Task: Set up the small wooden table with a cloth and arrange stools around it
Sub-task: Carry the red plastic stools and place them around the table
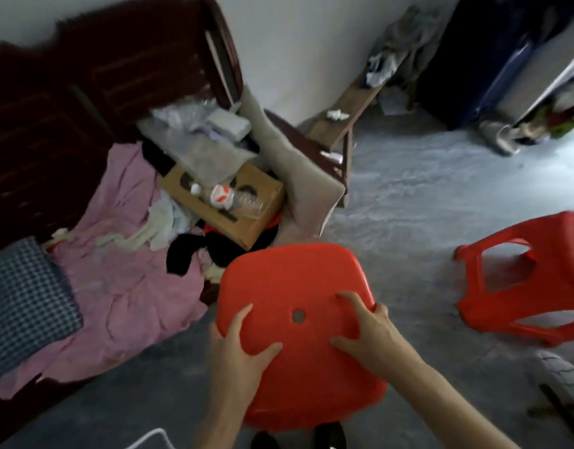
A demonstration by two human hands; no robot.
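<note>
Grey concrete floor (425, 196) lies ahead – you hold a red stool (289, 286) by its seat, left hand (237, 348) and right hand (370, 332) gripping opposite edges. Another stool (532, 280) stands apart to your right. No table shows – likely you're carrying this one over, so find the spot first.

Both hands hold a red stool (292, 306) by its seat: the left hand (238, 346) grips the left edge, the right hand (368, 332) the right edge. A second red stool (525, 280) stands on the concrete floor (425, 196) nearby, beside a cluttered bed (123, 286).
</note>
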